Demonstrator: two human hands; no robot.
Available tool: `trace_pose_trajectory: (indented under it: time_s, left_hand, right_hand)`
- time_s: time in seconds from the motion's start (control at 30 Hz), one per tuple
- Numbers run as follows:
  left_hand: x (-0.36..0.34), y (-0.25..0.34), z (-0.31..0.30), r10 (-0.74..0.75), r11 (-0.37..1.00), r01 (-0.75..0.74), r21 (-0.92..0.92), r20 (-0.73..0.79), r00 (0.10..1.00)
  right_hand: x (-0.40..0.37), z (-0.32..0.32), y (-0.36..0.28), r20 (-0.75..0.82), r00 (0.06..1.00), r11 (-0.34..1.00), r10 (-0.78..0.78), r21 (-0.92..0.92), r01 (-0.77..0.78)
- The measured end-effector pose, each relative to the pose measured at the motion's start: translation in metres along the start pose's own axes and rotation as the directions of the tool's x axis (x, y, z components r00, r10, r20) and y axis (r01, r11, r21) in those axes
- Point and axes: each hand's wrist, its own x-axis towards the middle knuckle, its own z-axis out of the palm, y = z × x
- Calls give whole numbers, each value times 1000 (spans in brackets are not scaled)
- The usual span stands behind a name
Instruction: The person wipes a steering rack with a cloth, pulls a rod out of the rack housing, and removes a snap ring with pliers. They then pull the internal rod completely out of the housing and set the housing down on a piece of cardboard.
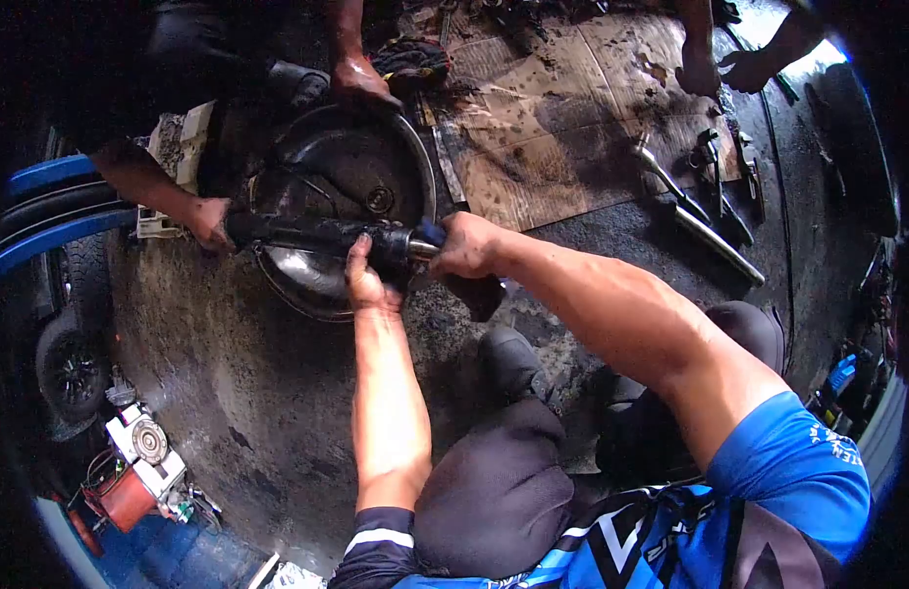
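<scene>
A black hydraulic cylinder (307, 234) lies level across a round metal drain pan (427, 162). My left hand (372, 280) supports it from beneath near its right end, thumb up along the side. Closed around the end of the shiny rod (422, 249) is my right hand (466, 245), with a bit of blue showing beside its fingers. A dark rag-like piece (482, 294) hangs below that hand. At the cylinder's left end, a co-worker's hand (212, 222) grips the tube. That person's other hand (362, 82) rests at the pan's upper rim.
Oil-stained cardboard (533, 118) covers the floor beyond the pan. Wrenches and a long metal bar (720, 245) lie to the right. Another person's hands (744, 74) are at upper right. A red and white machine (135, 471) stands lower left, near a wheel (74, 373).
</scene>
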Motion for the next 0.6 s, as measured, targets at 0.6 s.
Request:
trace_pose_trajectory:
  time_s: [0.6]
  left_hand:
    - [-18,-27,28,-34,996,35,-83,8,999]
  right_hand:
    - [-19,22,18,-402,914,967,-49,209,144]
